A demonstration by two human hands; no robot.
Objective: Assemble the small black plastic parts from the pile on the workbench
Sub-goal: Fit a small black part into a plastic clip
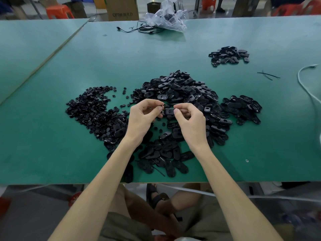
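The left hand [144, 115] and the right hand [189, 119] were close together above the green table [52, 153]. Both pinched one flat black piece [168, 111], one hand at each end. Under and behind them lay the big pile [182, 89] of the same pieces. A heap of small round bits [92, 108] lay to the left. Farther back on the right sat a little pile [229, 54]. At the far edge lay a black cord [139, 29] and a plastic bag [168, 16].

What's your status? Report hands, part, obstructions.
Left hand, right hand: both pinching one oval black part, above the central pile. Round pieces heaped left. No obstruction seen.
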